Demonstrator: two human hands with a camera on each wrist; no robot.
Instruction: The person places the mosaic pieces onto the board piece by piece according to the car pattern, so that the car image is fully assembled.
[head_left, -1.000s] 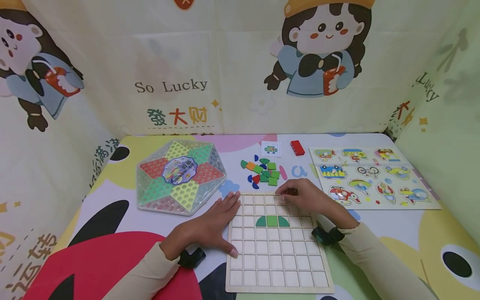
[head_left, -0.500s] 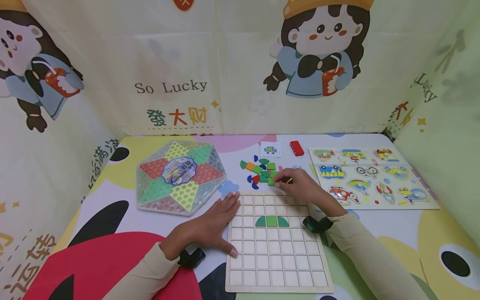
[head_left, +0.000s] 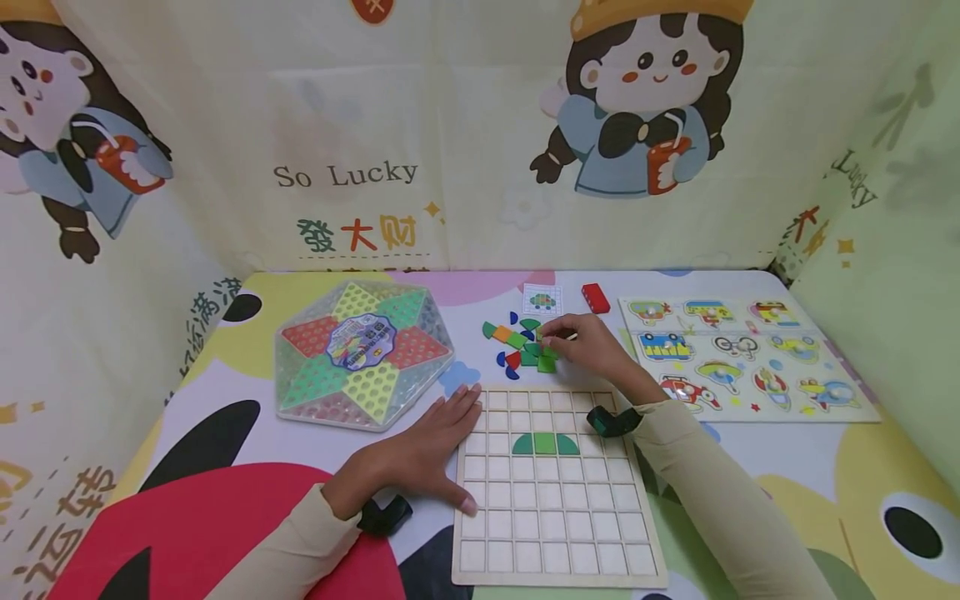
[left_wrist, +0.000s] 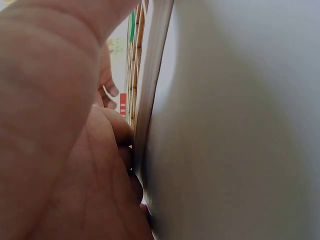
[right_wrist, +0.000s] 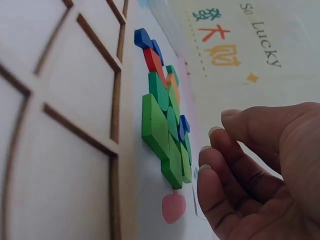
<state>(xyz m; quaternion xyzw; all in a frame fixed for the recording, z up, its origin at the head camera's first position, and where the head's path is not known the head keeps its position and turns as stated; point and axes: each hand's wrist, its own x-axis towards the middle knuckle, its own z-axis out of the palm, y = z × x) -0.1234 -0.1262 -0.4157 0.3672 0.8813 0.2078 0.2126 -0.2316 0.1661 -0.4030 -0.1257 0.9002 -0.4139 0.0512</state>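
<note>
A wooden grid board (head_left: 555,552) lies before me in the head view. In one of its upper rows sit a green square (head_left: 544,444) and a green quarter-round piece on either side. My left hand (head_left: 408,458) rests along the board's left edge, fingers stretched and thumb on the frame. Beyond the board, my right hand (head_left: 592,346) hovers at the right side of a pile of small coloured pieces (head_left: 516,339), partly covering it. The right wrist view shows its fingers loosely bent with nothing between them, apart from the green blocks (right_wrist: 156,125).
A small pattern card (head_left: 542,299) and a red block (head_left: 596,298) lie behind the pile. On the left is a hexagonal Chinese checkers board (head_left: 307,392); a vehicle picture puzzle (head_left: 817,408) lies to the right. A printed curtain (head_left: 480,208) hangs behind the table.
My right hand has moved from the board's top edge away from me to the pile of pieces. The left hand stays at the board's edge.
</note>
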